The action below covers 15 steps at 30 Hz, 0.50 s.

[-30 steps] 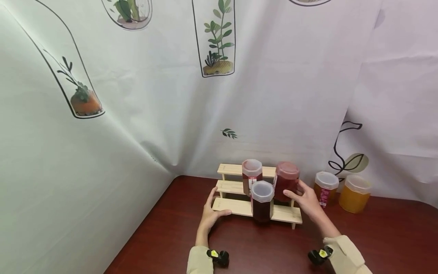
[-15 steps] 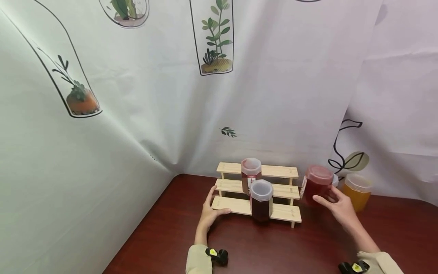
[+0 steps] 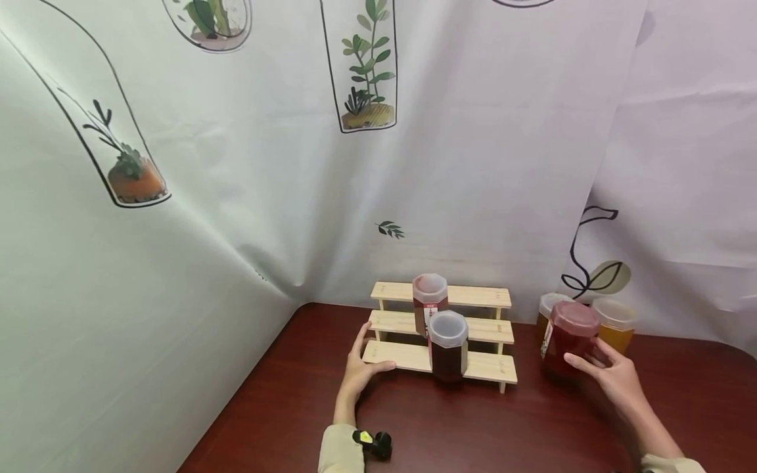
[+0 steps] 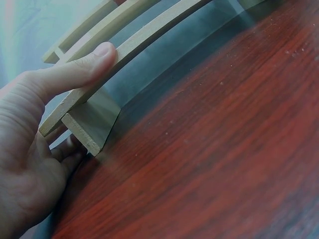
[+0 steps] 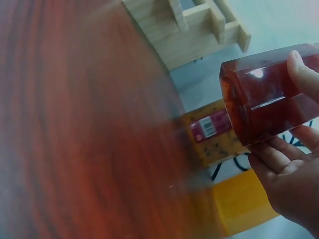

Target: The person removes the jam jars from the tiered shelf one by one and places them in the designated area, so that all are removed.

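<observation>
My right hand [image 3: 621, 381] holds a red octagonal jar [image 3: 572, 338] with a reddish lid, right of the rack. In the right wrist view, thumb and fingers wrap the jar [image 5: 269, 99], which appears raised off the table. My left hand [image 3: 357, 374] grips the left end of a three-step wooden rack [image 3: 399, 355]. Its thumb lies on the lowest board [image 4: 154, 31] in the left wrist view, with fingers curled at the end below. A dark jar [image 3: 448, 355] with a whitish lid stands on the lowest step; a red-brown jar [image 3: 430, 315] stands behind it.
Behind the held jar, near the cloth backdrop [image 3: 503, 164], are a labelled amber jar [image 5: 209, 129], partly hidden, and a yellow jar [image 3: 616, 322]. The dark red wooden table [image 3: 437, 433] spreads in front of the rack.
My right hand has carried the red jar off the rack's right side, rightward to a spot in front of the amber jars. The left hand has stayed on the rack's end.
</observation>
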Tool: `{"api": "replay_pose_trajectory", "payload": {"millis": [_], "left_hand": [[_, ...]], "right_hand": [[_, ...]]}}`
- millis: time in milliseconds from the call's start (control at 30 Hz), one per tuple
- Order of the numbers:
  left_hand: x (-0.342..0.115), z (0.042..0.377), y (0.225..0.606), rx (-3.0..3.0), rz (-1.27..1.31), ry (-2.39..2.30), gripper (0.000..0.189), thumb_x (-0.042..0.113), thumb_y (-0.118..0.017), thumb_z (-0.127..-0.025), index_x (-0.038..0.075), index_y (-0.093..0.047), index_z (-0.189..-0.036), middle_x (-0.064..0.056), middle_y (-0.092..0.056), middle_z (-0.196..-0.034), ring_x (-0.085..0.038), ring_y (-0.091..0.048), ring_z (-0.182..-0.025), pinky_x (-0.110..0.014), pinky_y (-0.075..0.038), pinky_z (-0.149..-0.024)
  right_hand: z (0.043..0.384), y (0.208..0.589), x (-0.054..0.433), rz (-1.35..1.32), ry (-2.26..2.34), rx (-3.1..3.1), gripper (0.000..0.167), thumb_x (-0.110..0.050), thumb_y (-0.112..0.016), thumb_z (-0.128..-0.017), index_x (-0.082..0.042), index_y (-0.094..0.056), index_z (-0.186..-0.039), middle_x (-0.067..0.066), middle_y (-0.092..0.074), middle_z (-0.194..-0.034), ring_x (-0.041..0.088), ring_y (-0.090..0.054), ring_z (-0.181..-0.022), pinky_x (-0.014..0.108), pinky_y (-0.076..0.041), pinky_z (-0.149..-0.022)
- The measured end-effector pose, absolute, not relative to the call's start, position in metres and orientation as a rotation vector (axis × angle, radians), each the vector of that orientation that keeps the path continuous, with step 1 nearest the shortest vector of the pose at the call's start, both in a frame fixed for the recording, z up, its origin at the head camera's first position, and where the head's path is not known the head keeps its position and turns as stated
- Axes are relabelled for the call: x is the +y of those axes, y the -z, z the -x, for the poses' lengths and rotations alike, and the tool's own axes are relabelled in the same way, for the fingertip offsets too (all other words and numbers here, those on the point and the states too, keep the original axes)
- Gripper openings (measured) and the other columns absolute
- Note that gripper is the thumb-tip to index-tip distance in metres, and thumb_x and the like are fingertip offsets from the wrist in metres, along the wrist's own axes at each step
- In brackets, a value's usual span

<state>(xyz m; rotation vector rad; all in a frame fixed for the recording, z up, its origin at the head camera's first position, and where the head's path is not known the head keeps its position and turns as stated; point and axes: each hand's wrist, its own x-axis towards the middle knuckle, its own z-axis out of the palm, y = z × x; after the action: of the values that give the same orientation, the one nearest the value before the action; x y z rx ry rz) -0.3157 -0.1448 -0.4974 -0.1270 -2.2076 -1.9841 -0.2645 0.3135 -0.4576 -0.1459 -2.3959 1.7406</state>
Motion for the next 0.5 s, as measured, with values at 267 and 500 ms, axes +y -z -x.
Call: {"api": "replay_pose_trajectory", "payload": {"millis": [267,500], "left_hand": [[-0.142,0.307,0.486,-2.216,0.157,1.980,0.104,-0.001,-0.088,-0.064,0.018,-0.035,-0.151,-0.023,-0.053,-0.130,-0.017,-0.056,-0.100,-0.028,-0.043,-0.089],[-0.145,0.316,0.498,-2.210,0.140,1.968,0.106,0.000,-0.088,-0.064,0.023,-0.034,-0.152,-0.020,-0.054,-0.131,-0.016,-0.055,-0.101,-0.024,-0.044,-0.087]], "right_hand": [[0.269,0.479,0.320,0.206,-1.782,-2.489,0.091,-0.028,-0.073,-0.088,0.005,-0.018,-0.153,0.005,-0.057,-0.138,-0.028,-0.041,-0.084,0.004,-0.042,-0.072],[0.273,0.484,0.323,0.161,-1.869,-2.576,0.094,-0.032,-0.066,-0.093,-0.001,-0.003,-0.156,0.033,-0.011,-0.157,0.034,-0.033,-0.144,0.002,-0.036,-0.075]]}}
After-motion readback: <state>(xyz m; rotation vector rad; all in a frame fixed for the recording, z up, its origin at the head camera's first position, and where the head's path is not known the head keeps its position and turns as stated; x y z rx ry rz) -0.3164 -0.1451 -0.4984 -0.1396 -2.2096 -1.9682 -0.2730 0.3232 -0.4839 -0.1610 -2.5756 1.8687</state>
